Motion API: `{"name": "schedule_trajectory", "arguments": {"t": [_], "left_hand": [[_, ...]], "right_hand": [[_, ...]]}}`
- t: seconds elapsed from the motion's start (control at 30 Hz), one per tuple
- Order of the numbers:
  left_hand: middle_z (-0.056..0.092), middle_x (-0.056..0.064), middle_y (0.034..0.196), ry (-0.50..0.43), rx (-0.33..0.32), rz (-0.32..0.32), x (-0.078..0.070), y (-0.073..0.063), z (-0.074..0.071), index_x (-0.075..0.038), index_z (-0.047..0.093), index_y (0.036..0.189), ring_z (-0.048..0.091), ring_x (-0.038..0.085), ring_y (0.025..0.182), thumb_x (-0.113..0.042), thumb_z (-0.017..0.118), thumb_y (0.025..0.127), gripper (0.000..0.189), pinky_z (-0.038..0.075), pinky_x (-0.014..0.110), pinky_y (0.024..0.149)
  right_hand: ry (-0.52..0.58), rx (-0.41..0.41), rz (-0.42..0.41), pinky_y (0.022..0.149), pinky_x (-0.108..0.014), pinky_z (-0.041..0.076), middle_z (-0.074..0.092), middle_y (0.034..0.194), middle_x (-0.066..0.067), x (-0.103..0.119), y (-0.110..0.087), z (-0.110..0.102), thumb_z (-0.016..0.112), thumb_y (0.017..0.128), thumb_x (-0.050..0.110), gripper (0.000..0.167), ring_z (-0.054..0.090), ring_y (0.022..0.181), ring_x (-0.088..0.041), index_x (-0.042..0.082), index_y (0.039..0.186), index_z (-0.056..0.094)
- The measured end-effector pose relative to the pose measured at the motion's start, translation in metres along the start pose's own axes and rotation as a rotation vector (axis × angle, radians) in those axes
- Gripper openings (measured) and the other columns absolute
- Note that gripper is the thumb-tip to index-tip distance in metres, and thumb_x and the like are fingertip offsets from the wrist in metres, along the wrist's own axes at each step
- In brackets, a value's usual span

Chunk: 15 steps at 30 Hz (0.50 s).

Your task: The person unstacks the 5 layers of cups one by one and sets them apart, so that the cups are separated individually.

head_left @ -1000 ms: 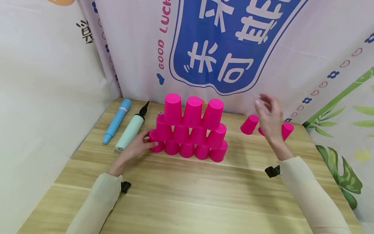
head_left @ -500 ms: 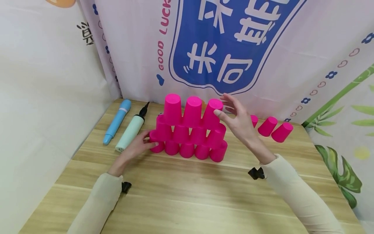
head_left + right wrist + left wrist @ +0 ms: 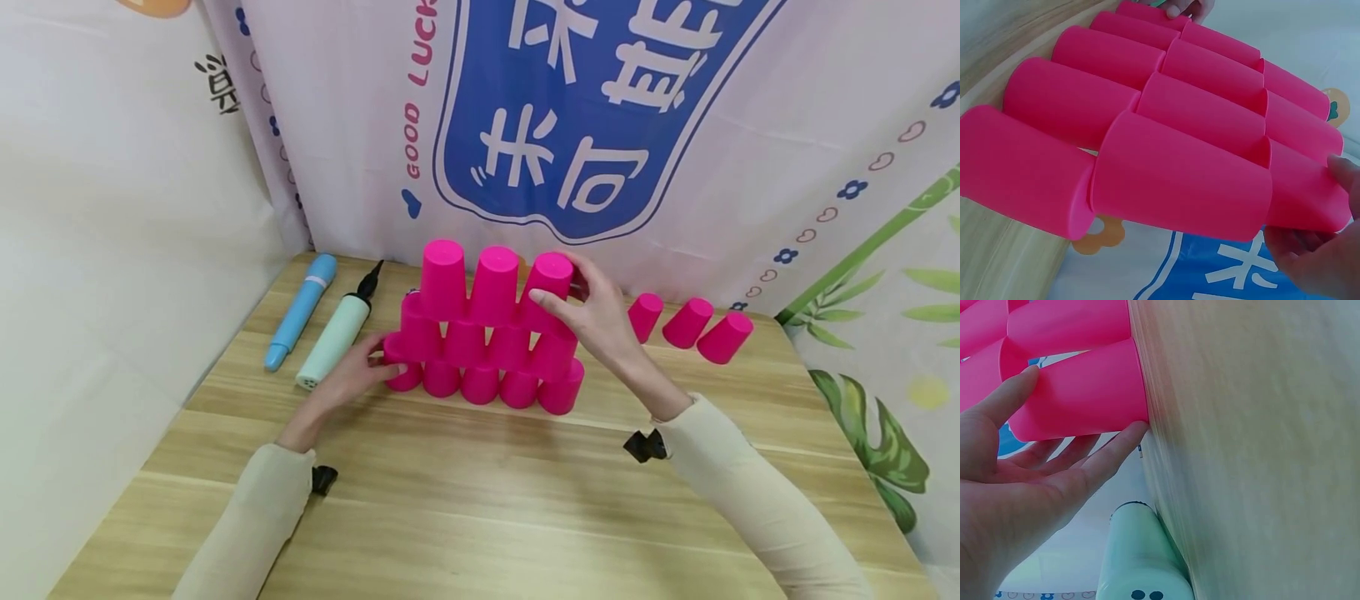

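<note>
Upside-down pink plastic cups form a three-level wall on the table. My left hand (image 3: pixel 352 371) holds the leftmost bottom cup (image 3: pixel 403 382), thumb in front and fingers round its outer side. The left wrist view shows the thumb on that cup (image 3: pixel 1088 394) and the fingers along its far side. At the upper right, my right hand (image 3: pixel 600 321) grips the top row's right-hand cup (image 3: pixel 551 271). Thumb and fingers sit on opposite sides of this cup (image 3: pixel 1304 190) in the right wrist view; some fingertips are hidden behind it. The cup rests on the middle row.
Three more pink cups stand upside down at the right, among them a middle one (image 3: pixel 687 323). A mint hand pump (image 3: pixel 335 339) with a black nozzle and a blue tube-shaped pump (image 3: pixel 302 312) lie at the left. A printed cloth (image 3: pixel 360 167) hangs behind the wooden table (image 3: pixel 480 500).
The right hand has come leftward from the separate cups to the top row's right-hand cup and taken hold of it. My left hand stays on its bottom cup.
</note>
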<state>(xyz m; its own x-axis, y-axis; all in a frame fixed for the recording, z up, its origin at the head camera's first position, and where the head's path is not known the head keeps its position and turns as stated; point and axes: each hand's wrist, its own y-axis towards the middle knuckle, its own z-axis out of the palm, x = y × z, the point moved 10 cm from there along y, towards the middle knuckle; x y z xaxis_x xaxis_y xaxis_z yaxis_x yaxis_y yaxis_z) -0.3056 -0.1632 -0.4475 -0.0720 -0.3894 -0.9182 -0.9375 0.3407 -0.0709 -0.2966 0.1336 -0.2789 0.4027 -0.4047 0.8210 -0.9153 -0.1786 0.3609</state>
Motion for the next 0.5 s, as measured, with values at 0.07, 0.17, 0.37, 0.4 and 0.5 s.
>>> {"name": "schedule_trajectory", "arguments": {"t": [0.07, 0.17, 0.37, 0.4, 0.5], "left_hand": [[0.035, 0.023, 0.147, -0.002, 0.001, 0.001, 0.000, 0.000, 0.000, 0.000, 0.029, 0.148, 0.040, 0.045, 0.129, -0.018, 0.064, 0.093, 0.068, 0.039, 0.053, 0.104], [0.035, 0.024, 0.147, -0.007, 0.000, 0.001, 0.000, 0.000, 0.000, 0.000, 0.029, 0.148, 0.041, 0.045, 0.129, -0.017, 0.064, 0.093, 0.067, 0.040, 0.053, 0.103], [0.036, 0.024, 0.145, -0.015, -0.002, 0.001, -0.001, -0.001, 0.000, 0.001, 0.029, 0.147, 0.042, 0.046, 0.127, -0.017, 0.064, 0.093, 0.067, 0.043, 0.052, 0.101], [0.036, 0.025, 0.145, -0.014, -0.002, 0.001, -0.001, -0.001, 0.000, 0.001, 0.028, 0.147, 0.042, 0.047, 0.127, -0.017, 0.064, 0.093, 0.067, 0.043, 0.052, 0.101], [0.036, 0.025, 0.146, -0.013, 0.000, 0.001, -0.001, 0.000, 0.000, 0.002, 0.028, 0.147, 0.042, 0.047, 0.128, -0.017, 0.064, 0.093, 0.067, 0.043, 0.052, 0.101]], "right_hand": [[0.004, -0.002, 0.005, 0.096, -0.042, 0.049, 0.058, 0.123, -0.008, 0.001, -0.001, 0.000, 0.077, 0.082, 0.025, 0.065, 0.057, 0.111, -0.023, 0.010, 0.138, 0.047], [0.006, -0.004, 0.012, 0.096, -0.042, 0.049, 0.058, 0.124, -0.007, 0.002, -0.004, -0.002, 0.078, 0.082, 0.025, 0.065, 0.056, 0.111, -0.022, 0.011, 0.138, 0.047], [0.036, -0.108, -0.018, 0.092, -0.031, 0.051, 0.060, 0.120, -0.007, 0.007, -0.007, -0.029, 0.077, 0.083, 0.024, 0.061, 0.058, 0.107, -0.021, 0.012, 0.136, 0.050], [0.046, -0.138, -0.026, 0.090, -0.029, 0.052, 0.060, 0.120, -0.007, 0.008, -0.007, -0.038, 0.077, 0.083, 0.023, 0.060, 0.059, 0.106, -0.021, 0.012, 0.136, 0.051], [0.066, -0.228, -0.039, 0.087, -0.024, 0.052, 0.061, 0.118, -0.007, 0.004, -0.008, -0.065, 0.076, 0.084, 0.020, 0.057, 0.060, 0.104, -0.020, 0.013, 0.135, 0.052]]}}
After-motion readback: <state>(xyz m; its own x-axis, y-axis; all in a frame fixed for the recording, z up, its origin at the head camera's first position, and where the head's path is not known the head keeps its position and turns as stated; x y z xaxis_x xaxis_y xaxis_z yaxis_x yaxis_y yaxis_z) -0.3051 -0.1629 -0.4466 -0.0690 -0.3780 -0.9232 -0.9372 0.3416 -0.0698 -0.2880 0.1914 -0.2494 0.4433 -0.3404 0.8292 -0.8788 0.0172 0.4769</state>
